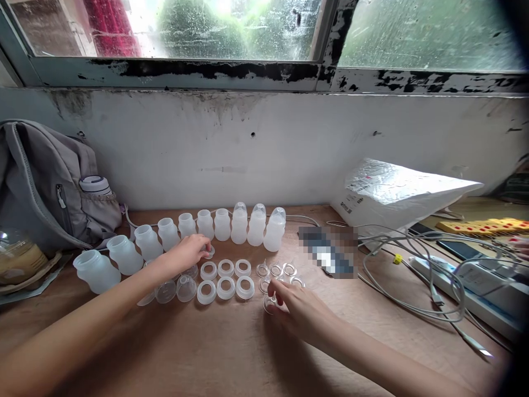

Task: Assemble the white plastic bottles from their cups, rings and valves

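My left hand (190,252) reaches over the dome caps, fingers closed on a small clear dome cap (210,252), mostly hidden by the fingertips. More clear dome caps (186,288) lie below that wrist. Just right of them, several white screw rings (225,288) lie in two rows. My right hand (295,306) is bent over the clear silicone nipples (290,269), its thumb and fingers around one nipple (269,304) at the near end. Open frosted baby bottles (149,242) stand in a slanting line behind; three capped bottles (257,225) end it at the right.
A grey backpack (45,176) and a jar (19,259) stand at the left. On the right are a blurred-out phone-like item (328,252), a silvery-white pouch (397,193), tangled cables (413,309) and a white power strip (475,286). Behind the table rises a white wall (223,149).
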{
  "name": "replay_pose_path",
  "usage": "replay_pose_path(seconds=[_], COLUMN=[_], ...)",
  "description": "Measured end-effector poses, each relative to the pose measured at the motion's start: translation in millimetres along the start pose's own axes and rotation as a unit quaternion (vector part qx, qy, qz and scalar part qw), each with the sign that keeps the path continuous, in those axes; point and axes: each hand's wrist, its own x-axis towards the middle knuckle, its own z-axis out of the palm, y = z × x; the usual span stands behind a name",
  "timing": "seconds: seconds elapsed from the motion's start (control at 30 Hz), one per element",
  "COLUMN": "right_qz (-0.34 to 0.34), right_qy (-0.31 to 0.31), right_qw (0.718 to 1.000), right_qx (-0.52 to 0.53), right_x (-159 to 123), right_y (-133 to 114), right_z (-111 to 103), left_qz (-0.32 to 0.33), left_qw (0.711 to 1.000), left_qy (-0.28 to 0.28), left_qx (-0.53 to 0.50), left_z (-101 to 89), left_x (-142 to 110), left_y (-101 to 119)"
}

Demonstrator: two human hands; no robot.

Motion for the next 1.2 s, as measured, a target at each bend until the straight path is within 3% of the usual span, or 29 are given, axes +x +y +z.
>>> replay_pose_path(seconds=[0.17,0.37,0.57,0.7,0.83,1.03,1.2], right_qz=[0.006,0.019,0.01,0.003,-0.01,-0.016,-0.02], right_qy=[-0.003,-0.013,0.002,0.017,0.043,0.077,0.09], right_qw=[1.0,1.0,1.0,1.0,0.999,0.997,0.996], right_qx=[0.009,0.007,0.019,0.018,0.012,0.007,0.01], right_x=[0,2,4,1,-1,-2,-4], right_y=[1,0,1,0,0,1,-2], right_z=[-3,-4,-6,-9,-10,-14,-21], left_qz=[-0.011,-0.014,0.031,0.081,0.088,0.084,0.095], left_qw=[0.999,0.997,0.987,0.959,0.934,0.927,0.945], left_qy=[-0.036,-0.01,0.104,0.225,0.292,0.289,0.257], left_qx=[0.008,0.072,0.115,0.152,0.187,0.221,0.178], left_z=[-2.2,-12.4,-17.9,-19.8,-23.2,-18.9,-18.0], left_x=[-3,-9,1,22,47,69,62], left_y=[0,23,48,60,69,72,76])
